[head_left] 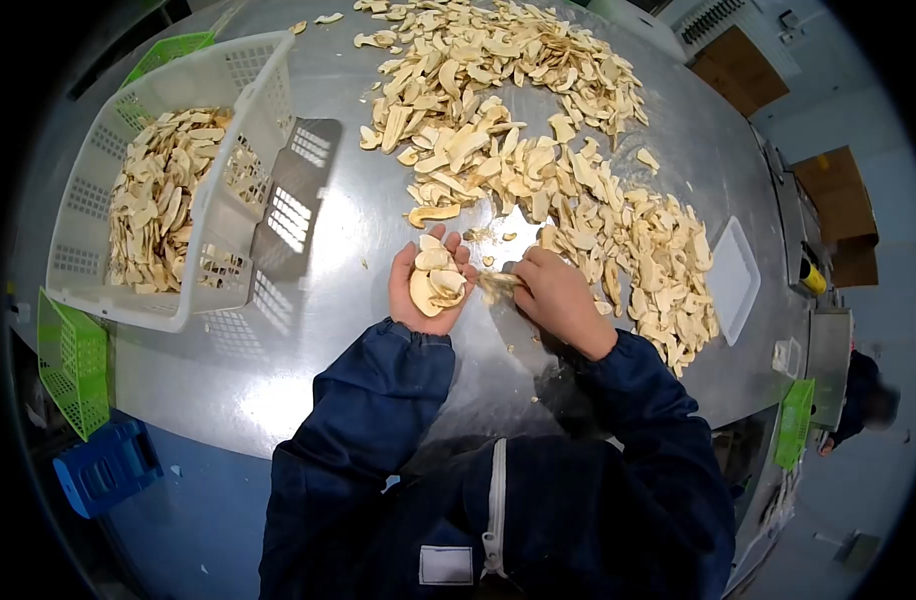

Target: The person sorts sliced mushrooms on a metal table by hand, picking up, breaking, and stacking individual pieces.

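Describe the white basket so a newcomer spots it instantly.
On the steel table, look left of the left hand. There stands a perforated plastic basket, partly filled with mushroom-like slices. It's white, unlike the nearby green baskets.

The slices (468,148) heaped at the upper centre of the frame are pale cream, with tan-brown edges here and there. The basket (183,85) at upper left is white, patterned with grids of small openings. The table (178,370) is silver-grey, the sleeves (388,390) plain navy, the zip (498,490) white. At far left a crate (73,365) is lime green.
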`<act>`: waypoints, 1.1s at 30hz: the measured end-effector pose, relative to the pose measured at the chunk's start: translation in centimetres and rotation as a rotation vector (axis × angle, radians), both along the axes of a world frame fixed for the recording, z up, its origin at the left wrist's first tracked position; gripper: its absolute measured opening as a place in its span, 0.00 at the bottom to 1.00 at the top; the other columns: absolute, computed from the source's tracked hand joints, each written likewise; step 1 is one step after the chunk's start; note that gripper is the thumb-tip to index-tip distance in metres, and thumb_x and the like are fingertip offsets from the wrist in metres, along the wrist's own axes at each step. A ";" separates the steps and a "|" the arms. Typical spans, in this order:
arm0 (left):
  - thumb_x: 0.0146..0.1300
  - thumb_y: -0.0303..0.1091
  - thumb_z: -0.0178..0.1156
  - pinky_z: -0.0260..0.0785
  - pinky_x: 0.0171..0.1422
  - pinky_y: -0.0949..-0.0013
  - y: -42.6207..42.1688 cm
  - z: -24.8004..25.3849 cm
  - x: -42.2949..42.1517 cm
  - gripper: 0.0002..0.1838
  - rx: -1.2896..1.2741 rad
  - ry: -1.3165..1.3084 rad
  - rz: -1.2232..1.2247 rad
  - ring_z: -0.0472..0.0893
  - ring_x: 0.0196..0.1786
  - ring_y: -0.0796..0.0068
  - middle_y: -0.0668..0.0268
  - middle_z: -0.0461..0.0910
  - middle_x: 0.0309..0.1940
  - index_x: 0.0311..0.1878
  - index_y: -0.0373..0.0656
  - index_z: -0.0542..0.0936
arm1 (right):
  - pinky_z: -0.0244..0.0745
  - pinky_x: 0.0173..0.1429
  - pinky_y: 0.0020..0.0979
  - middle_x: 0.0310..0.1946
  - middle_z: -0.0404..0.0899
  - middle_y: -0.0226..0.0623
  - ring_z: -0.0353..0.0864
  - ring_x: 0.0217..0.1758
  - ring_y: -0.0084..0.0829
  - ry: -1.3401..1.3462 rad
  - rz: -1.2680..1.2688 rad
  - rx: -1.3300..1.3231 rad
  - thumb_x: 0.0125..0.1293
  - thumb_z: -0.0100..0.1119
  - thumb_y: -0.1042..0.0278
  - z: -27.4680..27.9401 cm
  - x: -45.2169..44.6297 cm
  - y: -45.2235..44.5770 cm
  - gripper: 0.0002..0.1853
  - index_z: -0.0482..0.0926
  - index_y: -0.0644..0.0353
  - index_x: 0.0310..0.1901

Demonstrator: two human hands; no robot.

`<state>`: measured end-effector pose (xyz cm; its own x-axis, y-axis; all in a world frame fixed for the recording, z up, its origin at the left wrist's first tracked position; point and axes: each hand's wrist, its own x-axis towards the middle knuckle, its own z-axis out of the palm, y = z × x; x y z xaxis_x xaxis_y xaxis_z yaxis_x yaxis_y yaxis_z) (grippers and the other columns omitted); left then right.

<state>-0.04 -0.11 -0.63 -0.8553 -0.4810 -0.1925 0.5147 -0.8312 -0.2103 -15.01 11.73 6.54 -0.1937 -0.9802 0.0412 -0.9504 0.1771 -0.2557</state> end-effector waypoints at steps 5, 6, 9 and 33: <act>0.64 0.47 0.49 0.63 0.61 0.51 0.4 0.9 -0.3 0.24 0.019 -0.076 -0.018 0.71 0.58 0.58 0.58 0.71 0.56 0.61 0.49 0.68 | 0.70 0.33 0.32 0.24 0.79 0.38 0.78 0.27 0.38 -0.381 -0.267 0.128 0.56 0.58 0.66 2.6 -1.2 -0.6 0.10 0.77 0.66 0.31; 0.64 0.47 0.49 0.61 0.64 0.50 0.7 1.5 -0.3 0.25 0.026 -0.132 -0.024 0.70 0.60 0.57 0.58 0.70 0.58 0.62 0.50 0.67 | 0.71 0.33 0.31 0.24 0.79 0.38 0.78 0.27 0.35 -0.490 -0.233 0.047 0.56 0.59 0.65 3.2 -1.0 -0.7 0.11 0.78 0.66 0.34; 0.63 0.48 0.49 0.54 0.69 0.45 1.0 1.7 -0.1 0.28 -0.154 0.013 -0.119 0.64 0.66 0.56 0.60 0.64 0.64 0.66 0.51 0.62 | 0.71 0.35 0.26 0.27 0.80 0.37 0.76 0.27 0.25 -0.713 -0.118 -0.210 0.58 0.61 0.66 4.6 -1.2 -1.0 0.16 0.78 0.65 0.46; 0.64 0.44 0.47 0.72 0.43 0.60 1.4 0.7 -0.2 0.30 -0.133 0.038 -0.264 0.76 0.41 0.64 0.58 0.74 0.48 0.67 0.42 0.60 | 0.59 0.22 0.19 0.19 0.73 0.29 0.66 0.17 0.16 -1.324 -0.512 -0.064 0.62 0.54 0.71 1.8 -4.6 4.8 0.06 0.76 0.64 0.34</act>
